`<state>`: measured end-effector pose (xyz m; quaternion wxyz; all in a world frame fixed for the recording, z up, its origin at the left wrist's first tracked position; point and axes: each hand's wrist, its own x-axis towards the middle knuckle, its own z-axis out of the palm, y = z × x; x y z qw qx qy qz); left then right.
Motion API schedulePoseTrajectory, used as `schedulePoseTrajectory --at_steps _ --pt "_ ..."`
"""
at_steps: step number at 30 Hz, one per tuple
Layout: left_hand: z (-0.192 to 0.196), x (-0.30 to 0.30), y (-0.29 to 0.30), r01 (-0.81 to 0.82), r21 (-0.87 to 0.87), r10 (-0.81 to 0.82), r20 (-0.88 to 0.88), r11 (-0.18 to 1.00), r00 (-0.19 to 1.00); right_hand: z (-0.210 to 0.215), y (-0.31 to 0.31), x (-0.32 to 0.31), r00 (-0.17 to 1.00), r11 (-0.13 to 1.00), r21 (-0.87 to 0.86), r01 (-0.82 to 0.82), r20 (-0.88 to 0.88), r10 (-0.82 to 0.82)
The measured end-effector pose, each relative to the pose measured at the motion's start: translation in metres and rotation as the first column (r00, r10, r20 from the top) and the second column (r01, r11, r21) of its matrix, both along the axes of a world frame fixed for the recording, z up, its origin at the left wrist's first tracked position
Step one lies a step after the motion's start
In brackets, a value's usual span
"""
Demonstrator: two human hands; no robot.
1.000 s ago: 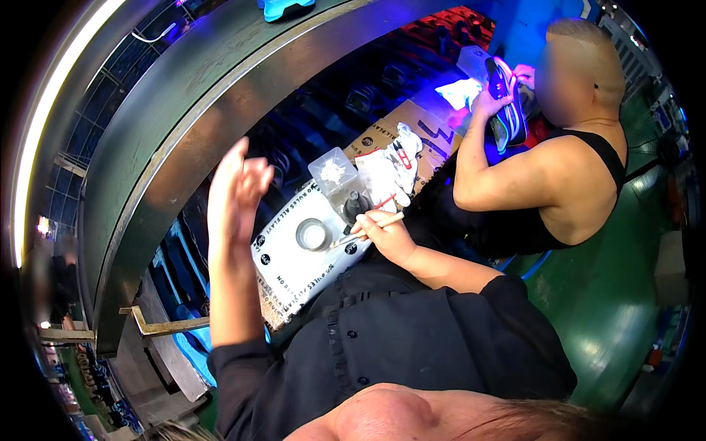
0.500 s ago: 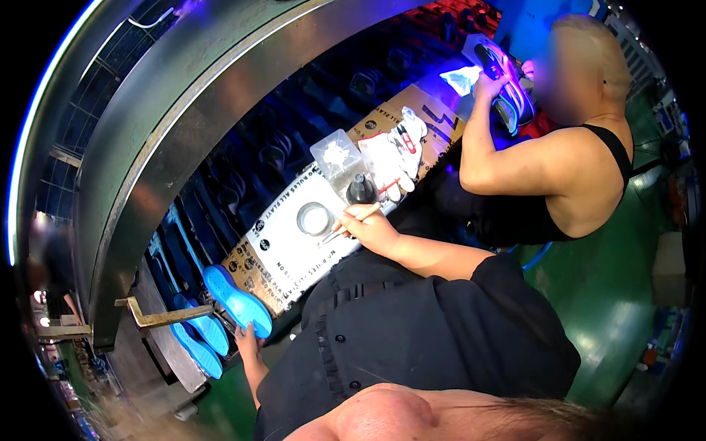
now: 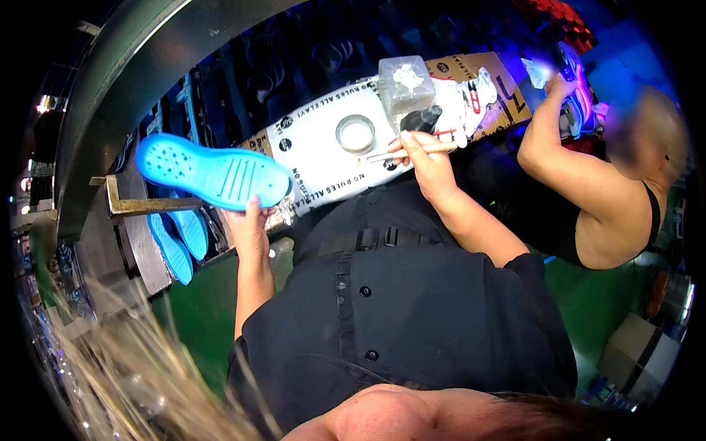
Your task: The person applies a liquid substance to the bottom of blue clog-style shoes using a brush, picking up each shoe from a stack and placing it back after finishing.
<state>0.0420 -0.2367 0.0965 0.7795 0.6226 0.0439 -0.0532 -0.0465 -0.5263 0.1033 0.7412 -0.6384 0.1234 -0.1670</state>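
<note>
Gripped by its heel end, a bright blue shoe sole [image 3: 209,174] is held up in my left hand [image 3: 251,234], its thumb lying over the grooved side. My right hand [image 3: 430,170] is closed round a thin brush [image 3: 396,153], whose tip points left above the white printed sheet [image 3: 318,173]. Just beyond that tip stands a round container [image 3: 340,135] with white contents. Behind my right fingers are a dark bottle [image 3: 422,117] and a clear plastic tub [image 3: 404,94] with something white in it.
White gloves [image 3: 450,104] and red-handled snips [image 3: 473,96] lie on the cardboard [image 3: 507,110]. At left, two blue soles [image 3: 173,251] rest beside a metal bracket [image 3: 151,206] under a curved metal housing [image 3: 99,117]. A co-worker [image 3: 588,165] at right holds a shoe [image 3: 579,95].
My left hand has raised the blue sole and swung it round, grooved side now showing. My right hand still holds the brush beside the container. The whole view has turned and shifted.
</note>
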Motion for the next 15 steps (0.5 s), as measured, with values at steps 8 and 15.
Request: schedulePoseTrajectory --at_steps 8,15 --pt "0.034 -0.011 -0.038 0.08 0.41 -0.21 0.283 0.908 0.936 0.042 0.02 0.015 0.962 0.961 -0.221 -0.163 0.181 0.205" --pt "0.039 -0.015 -0.055 0.078 0.383 -0.232 0.376 0.921 0.897 0.046 0.034 0.02 0.913 0.803 -0.586 -0.105 0.263 0.311"
